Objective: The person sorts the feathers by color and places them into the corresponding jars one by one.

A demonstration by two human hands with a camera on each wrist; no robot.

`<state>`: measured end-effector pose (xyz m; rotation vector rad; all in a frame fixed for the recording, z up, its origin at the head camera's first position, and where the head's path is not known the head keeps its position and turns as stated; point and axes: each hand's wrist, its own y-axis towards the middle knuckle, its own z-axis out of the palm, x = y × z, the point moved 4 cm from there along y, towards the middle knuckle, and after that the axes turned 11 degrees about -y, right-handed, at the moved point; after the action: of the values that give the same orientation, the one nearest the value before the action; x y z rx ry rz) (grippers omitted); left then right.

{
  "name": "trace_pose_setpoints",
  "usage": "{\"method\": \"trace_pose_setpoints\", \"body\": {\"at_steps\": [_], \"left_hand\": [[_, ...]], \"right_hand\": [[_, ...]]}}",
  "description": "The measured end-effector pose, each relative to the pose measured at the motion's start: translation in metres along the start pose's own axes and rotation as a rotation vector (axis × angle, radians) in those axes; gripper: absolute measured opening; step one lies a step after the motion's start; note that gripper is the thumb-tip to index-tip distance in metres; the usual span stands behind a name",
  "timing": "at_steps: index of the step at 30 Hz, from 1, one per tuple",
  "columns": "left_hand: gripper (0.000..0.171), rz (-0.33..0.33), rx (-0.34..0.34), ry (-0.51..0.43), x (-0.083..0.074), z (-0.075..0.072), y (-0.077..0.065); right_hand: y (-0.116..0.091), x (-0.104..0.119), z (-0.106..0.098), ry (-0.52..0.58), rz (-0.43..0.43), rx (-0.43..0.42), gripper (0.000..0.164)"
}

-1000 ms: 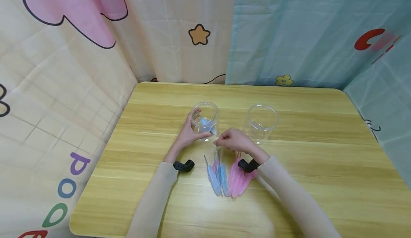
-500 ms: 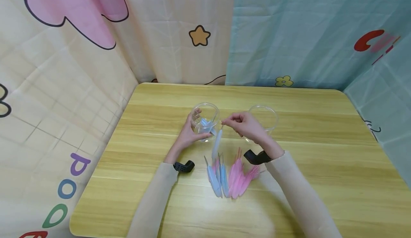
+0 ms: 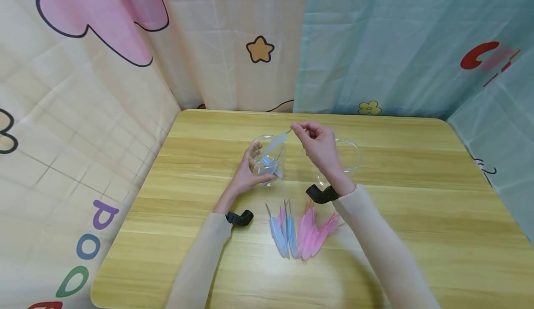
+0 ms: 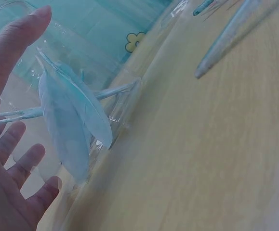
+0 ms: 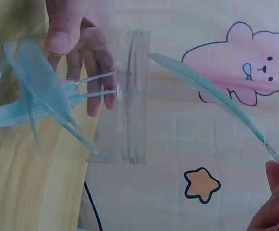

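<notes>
My left hand (image 3: 245, 175) holds a clear jar (image 5: 134, 120) from its left side, thumb in front and fingers around the back. Several light blue feathers (image 4: 64, 127) lie crossed inside the jar. Between thumb and fingertips, my right hand (image 3: 319, 147) pinches one blue feather (image 5: 211, 94) by its quill. In the head view this feather slants down to the left, overlapping the jar's mouth. The right wrist view shows its tip just outside the rim.
A second clear jar (image 3: 359, 156) stands to the right, partly hidden behind my right hand. In front of the jars, blue feathers (image 3: 278, 238) and pink feathers (image 3: 308, 237) lie fanned on the wooden table (image 3: 187, 160). Printed curtains (image 3: 225, 68) hang behind the table.
My right hand has lifted a blue feather from the pile, carrying it up and away to the jar's mouth. The left hand stays at the jar.
</notes>
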<state>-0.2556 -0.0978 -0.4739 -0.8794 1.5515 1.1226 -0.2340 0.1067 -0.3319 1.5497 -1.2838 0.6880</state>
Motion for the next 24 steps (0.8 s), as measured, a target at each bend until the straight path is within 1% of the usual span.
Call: {"method": "trace_pose_setpoints", "body": {"at_steps": [2,4,8,11,14,16,18,22,24], "left_hand": [[0.106,-0.002,-0.004,0.005,0.000,0.000,-0.001],[0.107,-0.006,-0.007,0.012,-0.001,0.000,-0.001],[0.106,-0.001,-0.006,0.016,-0.001,0.000,0.000],[0.106,0.012,-0.002,0.011,-0.002,0.001,0.000],[0.106,0.010,-0.002,0.014,-0.002,0.001,0.000],[0.106,0.009,-0.003,0.015,-0.002,0.001,0.001],[0.106,0.002,-0.004,0.017,-0.002,0.001,0.001],[0.108,0.007,-0.006,0.011,-0.003,0.001,0.001],[0.108,0.008,-0.008,0.011,-0.003,0.000,0.001]], "right_hand": [[0.000,-0.001,0.008,-0.041,-0.038,0.002,0.028],[0.000,-0.003,0.016,-0.086,-0.064,0.023,0.028],[-0.003,-0.008,0.027,-0.166,-0.061,0.096,0.029],[-0.007,-0.013,0.026,-0.210,-0.043,0.134,0.028],[-0.011,-0.016,0.021,-0.220,-0.027,0.187,0.028],[-0.014,-0.021,0.018,-0.213,-0.001,0.256,0.027],[-0.018,-0.027,0.015,-0.212,0.050,0.359,0.028],[-0.027,-0.045,0.017,-0.311,0.115,0.587,0.026],[-0.033,-0.053,0.020,-0.376,0.114,0.686,0.027]]}}
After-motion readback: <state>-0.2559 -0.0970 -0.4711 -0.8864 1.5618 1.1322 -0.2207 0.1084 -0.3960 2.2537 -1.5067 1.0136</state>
